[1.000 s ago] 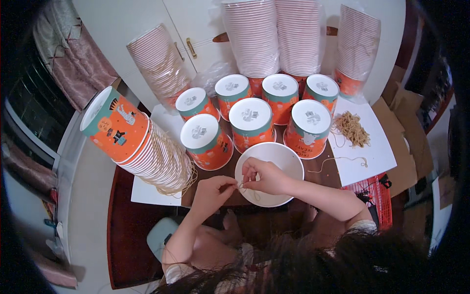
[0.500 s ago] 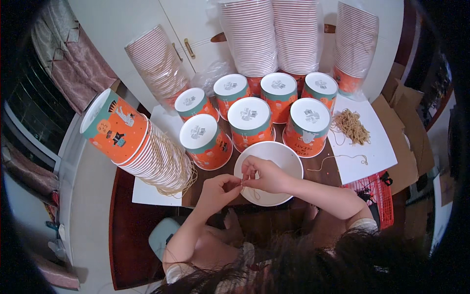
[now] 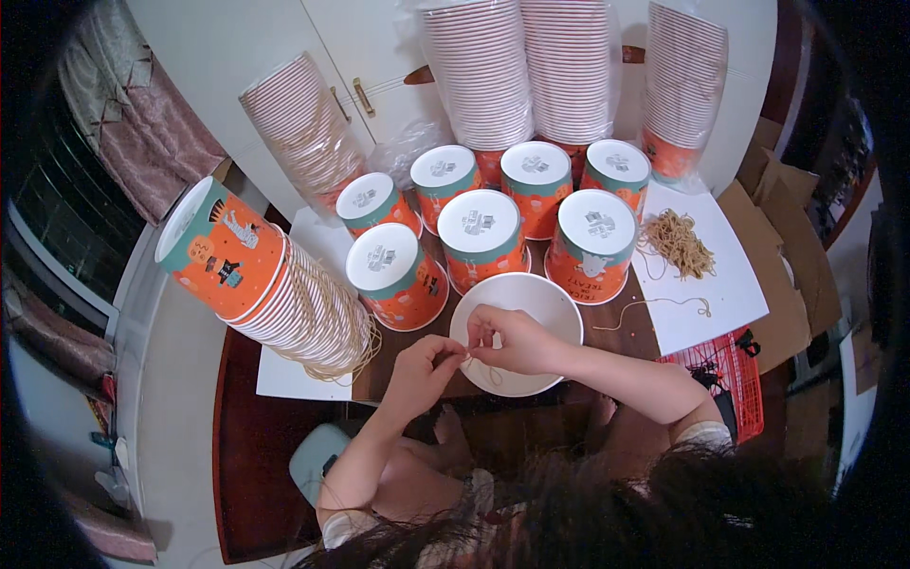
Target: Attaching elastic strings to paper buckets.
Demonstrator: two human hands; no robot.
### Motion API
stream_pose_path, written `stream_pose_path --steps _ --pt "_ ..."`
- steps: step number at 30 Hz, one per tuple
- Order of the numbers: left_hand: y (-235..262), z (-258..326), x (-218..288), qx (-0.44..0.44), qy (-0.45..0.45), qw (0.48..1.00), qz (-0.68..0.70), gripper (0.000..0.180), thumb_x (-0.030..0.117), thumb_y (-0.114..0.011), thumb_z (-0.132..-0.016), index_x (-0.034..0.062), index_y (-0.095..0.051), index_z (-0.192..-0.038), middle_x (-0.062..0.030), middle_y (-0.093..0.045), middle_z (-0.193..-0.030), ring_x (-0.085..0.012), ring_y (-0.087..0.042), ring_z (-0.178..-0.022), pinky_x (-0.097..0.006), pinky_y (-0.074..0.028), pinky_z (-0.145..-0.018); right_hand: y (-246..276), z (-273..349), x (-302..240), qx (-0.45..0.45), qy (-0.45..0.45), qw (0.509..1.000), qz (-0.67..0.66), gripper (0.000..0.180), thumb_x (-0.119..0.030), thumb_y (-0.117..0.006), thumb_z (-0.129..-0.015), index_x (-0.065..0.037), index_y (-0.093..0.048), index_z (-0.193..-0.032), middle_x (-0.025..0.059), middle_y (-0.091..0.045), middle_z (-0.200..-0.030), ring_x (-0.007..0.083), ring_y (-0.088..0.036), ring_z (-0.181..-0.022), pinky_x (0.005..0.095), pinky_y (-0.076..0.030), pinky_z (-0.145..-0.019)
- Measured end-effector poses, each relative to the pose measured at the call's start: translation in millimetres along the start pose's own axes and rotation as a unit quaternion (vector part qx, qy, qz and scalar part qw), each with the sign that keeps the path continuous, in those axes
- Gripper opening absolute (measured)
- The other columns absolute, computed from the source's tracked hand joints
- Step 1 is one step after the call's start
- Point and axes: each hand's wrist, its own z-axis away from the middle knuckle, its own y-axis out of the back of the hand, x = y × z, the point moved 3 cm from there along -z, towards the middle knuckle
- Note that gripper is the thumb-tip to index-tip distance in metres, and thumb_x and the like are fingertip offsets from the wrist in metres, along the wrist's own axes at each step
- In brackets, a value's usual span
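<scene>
White bowl (image 3: 517,299) empty-looking, both hands (image 3: 424,365) (image 3: 507,339) over it, grips pinched on thin string (image 3: 471,357)

both hands (image 3: 469,353) close together, fingertips pinched and nearly touching, forearms bent inward

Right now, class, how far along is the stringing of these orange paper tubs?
Done: seven upside-down orange tubs stand grouped. In hand: left hand and right hand pinch a thin tan string over a white open tub. Left: loose tan strings on white paper, plus tall nested tub stacks.
</scene>
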Motion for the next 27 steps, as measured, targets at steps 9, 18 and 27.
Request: stream_pose_path --steps 9,18,27 --pt "2.7 -4.4 8.6 -0.059 0.048 0.984 0.164 0.031 0.003 -0.06 -0.076 0.0026 -0.045 -0.104 -0.005 -0.059 -0.08 -0.0089 -0.054 -0.075 -0.021 -0.042 -0.068 0.8 -0.1 1.3 0.003 0.003 1.0 0.017 0.017 -0.008 -0.06 -0.071 -0.006 -0.048 -0.082 0.0032 -0.056 -0.072 0.0131 -0.056 -0.065 0.0263 -0.044 -0.054" --pt "0.3 -7.6 1.8 -0.085 0.114 0.95 0.278 0.039 0.001 -0.062 -0.073 0.0031 -0.04 -0.105 -0.0065 -0.06 -0.081 -0.0113 -0.057 -0.075 -0.021 -0.043 -0.068 0.4 2.7 -2.1 0.03 0.072 0.995 0.055 0.014 -0.006 -0.062 -0.067 -0.009 -0.054 -0.078 0.0023 -0.056 -0.075 0.0153 -0.055 -0.069 0.0269 -0.043 -0.057" --pt "3.3 -6.6 -1.4 -0.061 0.145 0.937 0.313 0.035 0.004 -0.062 -0.072 0.0033 -0.043 -0.102 -0.0024 -0.059 -0.077 -0.0034 -0.05 -0.063 -0.015 -0.034 -0.051 3.0 10.7 -20.2 0.09 0.214 0.94 0.251 0.018 -0.016 -0.068 -0.062 -0.014 -0.058 -0.076 -0.0012 -0.053 -0.084 0.0157 -0.051 -0.083 0.0305 -0.034 -0.072"
